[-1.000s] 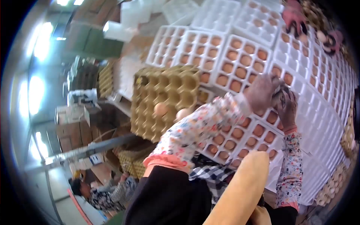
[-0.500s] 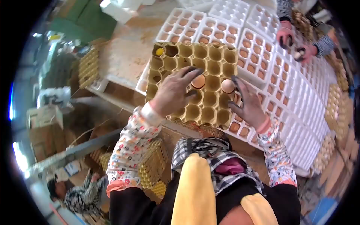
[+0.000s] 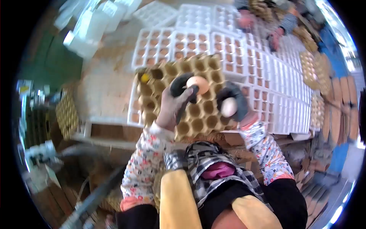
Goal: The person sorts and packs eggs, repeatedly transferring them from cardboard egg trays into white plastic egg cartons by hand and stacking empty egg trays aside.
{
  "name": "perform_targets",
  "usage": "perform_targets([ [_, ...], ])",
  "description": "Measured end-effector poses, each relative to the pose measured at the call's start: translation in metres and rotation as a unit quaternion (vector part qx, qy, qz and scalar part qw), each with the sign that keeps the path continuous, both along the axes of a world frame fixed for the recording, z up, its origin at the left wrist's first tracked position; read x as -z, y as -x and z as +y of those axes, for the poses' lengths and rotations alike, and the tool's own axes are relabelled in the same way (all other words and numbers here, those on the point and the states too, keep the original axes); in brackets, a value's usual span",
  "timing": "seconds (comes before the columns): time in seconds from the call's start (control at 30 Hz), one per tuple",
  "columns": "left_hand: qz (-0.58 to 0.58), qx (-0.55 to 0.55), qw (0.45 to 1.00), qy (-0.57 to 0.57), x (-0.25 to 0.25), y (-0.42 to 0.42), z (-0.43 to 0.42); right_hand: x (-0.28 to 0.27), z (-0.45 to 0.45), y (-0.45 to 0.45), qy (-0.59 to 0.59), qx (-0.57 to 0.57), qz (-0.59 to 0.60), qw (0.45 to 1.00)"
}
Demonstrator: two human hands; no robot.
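My left hand [image 3: 176, 100], in a dark-tipped glove, is closed round a brown egg [image 3: 198, 84] over the middle of a pulp egg tray [image 3: 195, 110]. At the right edge of that tray, my right hand [image 3: 237, 100] grips a paler egg [image 3: 229, 107]. The tray's visible cups hold no whole egg, and a yellow yolk [image 3: 145, 78] lies in its upper left corner. Behind and right of it, white trays [image 3: 190, 45] hold brown eggs in rows.
A co-worker's hands [image 3: 274, 39] are over the white trays at the upper right. More pulp trays [image 3: 66, 114] stand at the left. White foam boxes [image 3: 85, 40] lie at the upper left. The table's front edge [image 3: 106, 142] runs below the trays.
Both hands have moved from the white trays to the pulp tray, and each has closed on an egg there and lifted it. The camera view has turned.
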State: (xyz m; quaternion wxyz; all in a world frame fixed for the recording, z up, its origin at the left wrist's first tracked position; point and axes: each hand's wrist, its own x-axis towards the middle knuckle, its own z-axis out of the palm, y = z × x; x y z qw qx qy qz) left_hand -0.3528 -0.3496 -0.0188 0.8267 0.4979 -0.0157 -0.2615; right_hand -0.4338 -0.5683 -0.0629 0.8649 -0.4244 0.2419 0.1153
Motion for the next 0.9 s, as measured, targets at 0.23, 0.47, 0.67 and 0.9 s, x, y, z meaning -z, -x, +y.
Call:
perform_targets([
  [0.23, -0.355, 0.115, 0.89, -0.261, -0.041, 0.037, -0.063, -0.02, -0.055, 0.045, -0.15, 0.084, -0.074, 0.982],
  [0.47, -0.455, 0.09, 0.604, -0.649, 0.006, 0.086, -0.102, 0.059, -0.249, 0.124, 0.078, 0.309, -0.181, 0.93],
  [0.67, -0.376, 0.038, 0.531, -0.759, 0.074, 0.1, -0.141, 0.08, -0.361, 0.178, 0.539, 0.116, -0.166, 0.818],
  [0.9, -0.321, -0.016, 0.53, -0.785, 0.025, 0.116, -0.147, 0.077, -0.28, 0.124, -0.168, 0.042, 0.078, 0.982],
])
